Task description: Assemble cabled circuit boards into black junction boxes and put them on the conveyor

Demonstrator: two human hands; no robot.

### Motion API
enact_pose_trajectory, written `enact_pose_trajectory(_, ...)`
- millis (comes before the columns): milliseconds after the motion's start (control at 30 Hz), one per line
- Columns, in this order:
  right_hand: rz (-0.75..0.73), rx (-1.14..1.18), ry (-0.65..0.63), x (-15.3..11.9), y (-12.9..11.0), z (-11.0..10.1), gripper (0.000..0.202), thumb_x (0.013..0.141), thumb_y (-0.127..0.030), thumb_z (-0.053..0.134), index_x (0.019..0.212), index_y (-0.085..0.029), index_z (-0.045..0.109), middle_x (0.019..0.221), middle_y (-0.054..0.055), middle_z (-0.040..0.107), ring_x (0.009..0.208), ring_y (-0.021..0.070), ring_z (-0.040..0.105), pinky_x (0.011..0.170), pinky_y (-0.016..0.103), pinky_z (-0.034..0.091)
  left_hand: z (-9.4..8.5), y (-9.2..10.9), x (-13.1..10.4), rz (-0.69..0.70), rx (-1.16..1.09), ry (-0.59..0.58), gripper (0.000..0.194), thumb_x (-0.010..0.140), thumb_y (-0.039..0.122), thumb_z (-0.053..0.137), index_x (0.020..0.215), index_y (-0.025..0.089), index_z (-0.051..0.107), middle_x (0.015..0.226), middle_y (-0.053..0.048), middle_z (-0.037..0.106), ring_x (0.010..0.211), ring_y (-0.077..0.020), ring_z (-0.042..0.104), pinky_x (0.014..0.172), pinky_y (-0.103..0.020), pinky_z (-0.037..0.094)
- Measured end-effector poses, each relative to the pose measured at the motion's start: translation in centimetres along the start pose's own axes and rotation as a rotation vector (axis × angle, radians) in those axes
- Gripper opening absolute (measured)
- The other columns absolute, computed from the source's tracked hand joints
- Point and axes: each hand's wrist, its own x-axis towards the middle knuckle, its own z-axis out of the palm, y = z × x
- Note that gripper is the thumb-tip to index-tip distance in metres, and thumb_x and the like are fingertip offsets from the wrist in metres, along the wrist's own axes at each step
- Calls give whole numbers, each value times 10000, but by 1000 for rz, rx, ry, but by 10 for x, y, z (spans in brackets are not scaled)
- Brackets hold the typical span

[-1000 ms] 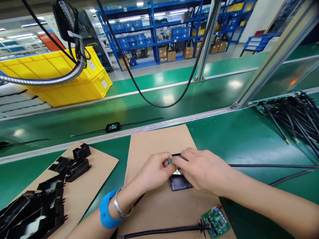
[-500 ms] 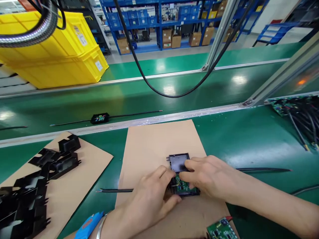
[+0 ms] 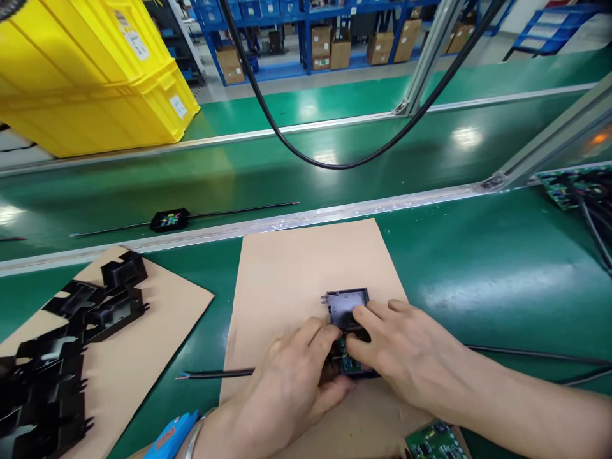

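A black plastic case (image 3: 348, 308) with its lid part folded open lies on a cardboard sheet (image 3: 306, 268). Inside its lower half sits a green circuit board (image 3: 350, 364), mostly covered by my fingers. My left hand (image 3: 299, 376) grips the left side of the case, thumb at the lower edge and fingers near the hinge side. My right hand (image 3: 401, 350) presses on the case from the right, fingertips at the lid and board; what lies under them is hidden. Black cables run out to the left (image 3: 215, 373) and to the right (image 3: 530, 354).
Several empty black cases (image 3: 115, 312) lie on cardboard at the left. Another green board (image 3: 437, 441) is at the bottom edge. A filled case (image 3: 169, 220) sits on the conveyor beyond the metal rail (image 3: 329, 210). Yellow crates (image 3: 119, 108) stand far left; boards with cables (image 3: 574, 191) far right.
The view has shifted slightly. My right hand has moved down and over the board, covering more of it, and the cable on the right now reaches the frame's edge.
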Motion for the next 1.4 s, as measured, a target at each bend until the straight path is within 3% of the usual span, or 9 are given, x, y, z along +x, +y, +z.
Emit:
enact_pose_trajectory(167, 1, 17, 3, 1, 0, 1, 48, 827, -169, 623, 817, -214, 611, 864, 63, 540, 768, 239, 488, 602, 344, 321, -21, -1, -1, -107, -222, -126, 400, 775, 245, 705, 1141, 236, 542, 1058, -35, 662, 923, -217, 652, 785, -322, 530)
enact_pose_trajectory(300, 13, 48, 44, 0, 2, 5, 114, 829, -108, 589, 786, -211, 611, 853, 59, 533, 771, 226, 475, 611, 338, 311, -36, -1, 7, -223, -131, -213, 58, 833, 179, 587, 840, 231, 612, 772, 28, 676, 683, -168, 617, 609, -269, 438)
enact_pose_trajectory(400, 32, 88, 70, -2, 3, 7, 131, 844, -96, 573, 802, -210, 623, 850, 52, 527, 780, 213, 472, 616, 326, 309, -36, 4, 11, -242, -127, -232, 110, 833, 180, 588, 732, 221, 601, 662, 42, 649, 582, -144, 571, 547, -251, 385)
enact_pose_trajectory(500, 46, 133, 78, -3, 4, 9, 130, 870, -109, 559, 820, -204, 632, 873, 52, 524, 803, 208, 475, 630, 322, 321, -24, 12, 8, -108, -86, -49, 107, 861, 153, 526, 794, 215, 582, 735, 11, 648, 644, -153, 581, 588, -256, 415)
enact_pose_trajectory(667, 57, 196, 117, -5, 7, 12, 118, 850, -100, 580, 838, -206, 630, 909, 53, 524, 854, 218, 472, 651, 323, 332, 6, 12, -7, 120, 313, 220, 236, 899, 62, 389, 769, 210, 518, 699, -28, 562, 627, -173, 527, 552, -284, 381)
enact_pose_trajectory(967, 86, 288, 125, -2, 8, 9, 123, 754, -74, 627, 787, -192, 636, 854, 52, 548, 842, 211, 468, 662, 307, 338, 20, 11, -18, 322, 791, 167, 226, 895, 22, 409, 948, 148, 588, 793, -60, 623, 669, -202, 552, 589, -324, 424)
enact_pose_trajectory(1100, 77, 268, 82, 8, 10, -4, 77, 747, -191, 725, 743, -192, 648, 819, 50, 578, 862, 224, 491, 664, 306, 353, 20, 3, -21, 264, 607, 228, 216, 928, 40, 428, 1036, 145, 583, 842, -57, 647, 722, -194, 573, 647, -319, 449)
enact_pose_trajectory(1233, 56, 245, 18, 33, 10, -9, 221, 747, -366, 779, 761, -185, 654, 805, 51, 627, 852, 224, 529, 660, 304, 391, 15, -1, -18, 138, 251, 226, 193, 941, 82, 453, 969, 195, 608, 929, -44, 652, 795, -188, 575, 715, -320, 470)
enact_pose_trajectory(1400, 32, 35, -105, 51, -11, 3, 37, 785, -151, 699, 819, -160, 687, 816, 99, 659, 856, 264, 552, 660, 352, 410, 9, -1, -9, -6, -68, 174, 148, 897, 113, 515, 846, 200, 622, 799, -29, 591, 752, -173, 561, 641, -274, 455)
